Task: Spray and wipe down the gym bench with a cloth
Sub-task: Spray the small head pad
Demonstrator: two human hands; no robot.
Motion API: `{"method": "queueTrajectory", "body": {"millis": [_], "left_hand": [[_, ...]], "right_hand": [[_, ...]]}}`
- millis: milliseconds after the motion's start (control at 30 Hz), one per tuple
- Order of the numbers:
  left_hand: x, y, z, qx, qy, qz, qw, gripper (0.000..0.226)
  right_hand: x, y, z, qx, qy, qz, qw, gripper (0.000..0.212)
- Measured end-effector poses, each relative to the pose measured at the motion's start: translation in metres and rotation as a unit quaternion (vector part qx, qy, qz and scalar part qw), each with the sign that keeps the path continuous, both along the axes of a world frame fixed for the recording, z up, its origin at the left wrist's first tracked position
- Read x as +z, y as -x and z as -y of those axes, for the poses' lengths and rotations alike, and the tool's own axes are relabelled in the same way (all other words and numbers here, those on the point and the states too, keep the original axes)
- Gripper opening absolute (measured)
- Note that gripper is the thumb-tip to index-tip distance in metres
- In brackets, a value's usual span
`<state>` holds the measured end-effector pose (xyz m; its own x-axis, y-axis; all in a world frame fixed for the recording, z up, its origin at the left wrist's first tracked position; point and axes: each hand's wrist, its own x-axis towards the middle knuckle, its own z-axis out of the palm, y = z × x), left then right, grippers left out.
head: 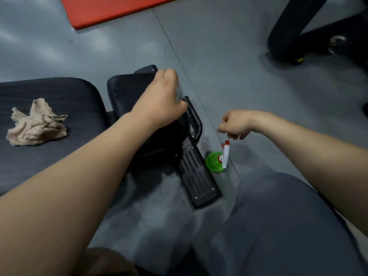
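Down on the left, the long black padded table [65, 92], which is the gym bench, carries a crumpled beige cloth [36, 124] on its surface, well apart from both hands. Just beside the end of that long pad sits a smaller black pad [129, 88] of the same table, tilted. The left hand [161, 98] rests on it palm down, with the forearm stretched across from the lower left. Its fingers bend away over the far side and are hidden behind the back of the hand, so whether they clamp on anything cannot be told. A blurred grey patch shows at the hand's right edge, too unclear to name. Next to that hand a black loop handle [194, 118] sticks out of the frame, and below it a ribbed black foot plate [197, 176] lies flat on the grey floor [209, 56]. The spray bottle [216, 161], green with a white and red trigger head, stands upright on the floor just beside the foot plate. The right hand [236, 124] hovers above the bottle's head, close but apart from it, and its fingers [225, 129] are curled in and bunched together, tips down, holding nothing. A knee in grey trousers [288, 216] fills the lower right. A red mat [119, 8] lies on the floor at the top, and the base of some black equipment [294, 26] stands at the upper right.
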<state>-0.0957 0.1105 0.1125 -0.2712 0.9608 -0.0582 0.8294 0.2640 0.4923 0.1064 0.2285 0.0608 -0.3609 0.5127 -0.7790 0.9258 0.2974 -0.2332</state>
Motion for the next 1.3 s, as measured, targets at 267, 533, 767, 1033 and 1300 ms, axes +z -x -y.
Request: {"method": "queueTrajectory", "body": {"millis": [267, 533, 767, 1033, 1300], "left_hand": [[-0.013, -0.029, 0.003, -0.063, 0.02, 0.011, 0.998, 0.044], [-0.015, -0.006, 0.009, 0.004, -0.005, -0.013, 1.0, 0.038], [-0.015, 0.022, 0.014, 0.085, -0.041, -0.066, 0.993, 0.029], [-0.018, 0.026, 0.016, 0.102, -0.062, -0.073, 0.99, 0.022], [-0.01, 0.028, 0.018, 0.104, -0.063, -0.064, 0.99, 0.022]], "right_hand": [[-0.049, -0.047, 0.038, -0.01, -0.021, 0.037, 0.999, 0.041], [-0.065, -0.03, 0.017, 0.003, -0.182, -0.057, 0.982, 0.019], [-0.106, -0.025, 0.014, -0.08, -0.19, -0.166, 0.964, 0.035], [-0.13, -0.054, 0.02, -0.151, -0.085, -0.229, 0.958, 0.014], [-0.096, -0.043, 0.006, -0.148, -0.173, -0.298, 0.927, 0.023]]}}
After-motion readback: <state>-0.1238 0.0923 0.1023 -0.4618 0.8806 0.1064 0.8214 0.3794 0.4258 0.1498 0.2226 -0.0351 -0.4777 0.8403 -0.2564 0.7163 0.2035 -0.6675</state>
